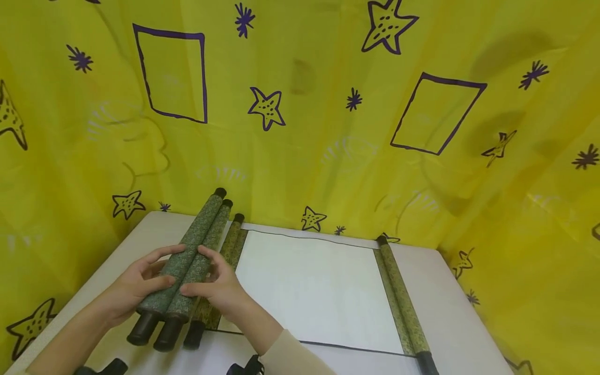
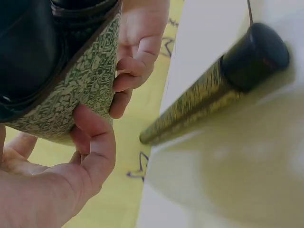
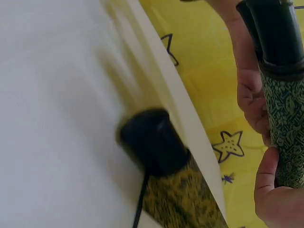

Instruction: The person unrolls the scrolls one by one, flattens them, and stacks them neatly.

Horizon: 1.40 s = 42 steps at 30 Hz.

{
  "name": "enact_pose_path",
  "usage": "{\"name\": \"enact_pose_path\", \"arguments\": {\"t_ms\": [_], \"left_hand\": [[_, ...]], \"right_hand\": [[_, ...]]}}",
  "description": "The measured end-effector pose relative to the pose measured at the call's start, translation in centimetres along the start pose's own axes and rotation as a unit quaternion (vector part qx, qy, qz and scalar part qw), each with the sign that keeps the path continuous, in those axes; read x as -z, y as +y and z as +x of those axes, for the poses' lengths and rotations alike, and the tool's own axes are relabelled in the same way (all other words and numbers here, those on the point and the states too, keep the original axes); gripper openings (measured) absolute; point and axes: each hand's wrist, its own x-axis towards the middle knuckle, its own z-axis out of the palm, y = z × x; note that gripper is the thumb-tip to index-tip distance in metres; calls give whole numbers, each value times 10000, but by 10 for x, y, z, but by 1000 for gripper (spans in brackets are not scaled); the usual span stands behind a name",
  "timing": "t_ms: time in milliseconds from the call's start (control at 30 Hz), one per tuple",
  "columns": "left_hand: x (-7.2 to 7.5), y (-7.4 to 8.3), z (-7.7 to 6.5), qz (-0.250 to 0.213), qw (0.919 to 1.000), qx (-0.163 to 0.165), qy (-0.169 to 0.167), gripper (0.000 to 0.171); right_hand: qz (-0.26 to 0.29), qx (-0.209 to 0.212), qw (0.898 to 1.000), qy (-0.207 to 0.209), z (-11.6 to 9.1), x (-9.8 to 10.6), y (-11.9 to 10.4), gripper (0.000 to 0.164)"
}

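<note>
Both hands hold a rolled-up scroll (image 1: pixel 182 263) with green patterned cloth and two side-by-side rollers ending in black knobs. It is raised over the left part of the table and slants away from me. My left hand (image 1: pixel 128 286) grips the left roller, thumb on top. On the other roller, my right hand (image 1: pixel 222 286) has its thumb and fingers curled round the side. The left wrist view shows the black knobs close up beside the patterned cloth (image 2: pixel 88 71). Beneath and to the right lies an unrolled scroll (image 1: pixel 309 286) with a blank white sheet.
The unrolled scroll has a yellow-brown left roller (image 1: pixel 233 239) and right roller (image 1: pixel 402 291), both black-tipped. They lie on a white table (image 1: pixel 461 302). Yellow curtains (image 1: pixel 300 156) with purple stars and frames surround it. Black pieces (image 1: pixel 114 367) show at the bottom edge near the wrists.
</note>
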Motion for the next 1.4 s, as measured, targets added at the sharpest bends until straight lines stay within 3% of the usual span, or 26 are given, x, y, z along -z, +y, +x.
{"name": "enact_pose_path", "arguments": {"t_ms": [133, 300, 467, 700, 900, 1067, 1233, 1400], "left_hand": [[-19, 5, 11, 57, 9998, -135, -122, 68], [-42, 10, 31, -86, 9992, -71, -386, 73], [-64, 15, 47, 76, 9991, 53, -419, 65], [-95, 15, 67, -337, 9966, -287, -702, 52], [-119, 26, 83, -323, 9938, -265, -1032, 62], [-143, 31, 101, -422, 9894, -333, -1351, 70], [-165, 30, 115, -617, 9911, -455, -1089, 68], [-179, 27, 118, -448, 9950, -500, -738, 66]], "right_hand": [[-268, 134, 9994, -156, -6, 21, -1, 77], [-469, 392, 9974, -386, -15, 51, 2, 82], [-694, 483, 9959, -333, -26, 76, 4, 85], [-818, 677, 9940, -260, -42, 111, 5, 87], [-1191, 841, 9888, -303, -58, 143, 3, 86], [-1133, 875, 9896, -170, -71, 165, 2, 86], [-1286, 849, 9881, 8, -80, 182, -2, 86], [-1700, 830, 9819, 12, -89, 194, -6, 86]]}}
